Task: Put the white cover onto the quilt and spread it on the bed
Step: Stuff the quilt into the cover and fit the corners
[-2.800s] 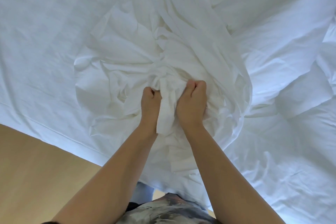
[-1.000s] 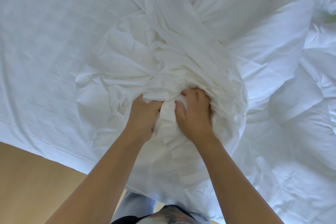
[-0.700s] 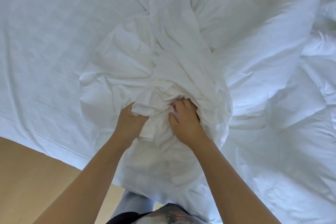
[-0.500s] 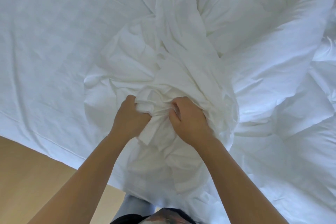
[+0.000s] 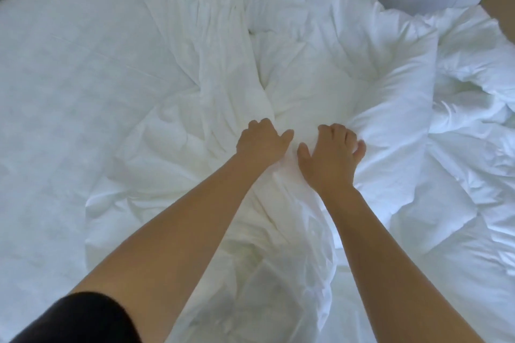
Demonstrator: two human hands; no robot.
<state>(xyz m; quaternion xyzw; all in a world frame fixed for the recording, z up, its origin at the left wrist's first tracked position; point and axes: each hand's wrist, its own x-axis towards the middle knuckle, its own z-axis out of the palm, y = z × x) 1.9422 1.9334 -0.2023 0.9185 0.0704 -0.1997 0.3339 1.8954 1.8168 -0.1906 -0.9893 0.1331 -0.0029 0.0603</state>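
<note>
Centrally, the white cover [image 5: 223,64] lies bunched in a long crumpled band down the bed [image 5: 69,78], with the puffy quilt [image 5: 390,125] touching its right side. Left hand [image 5: 262,143]: fingers curled into a fold of the cover, thumb out. Right hand [image 5: 331,154]: fingers bent over the quilt's near edge, gripping it. A black sleeve [image 5: 83,317] shows at lower left.

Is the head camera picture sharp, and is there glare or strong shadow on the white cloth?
Head view: soft all over, the left hand and right hand lack crisp edges; even light, no glare, only faint grey shadows in folds of the cover; the quilt barely stands apart from it.
</note>
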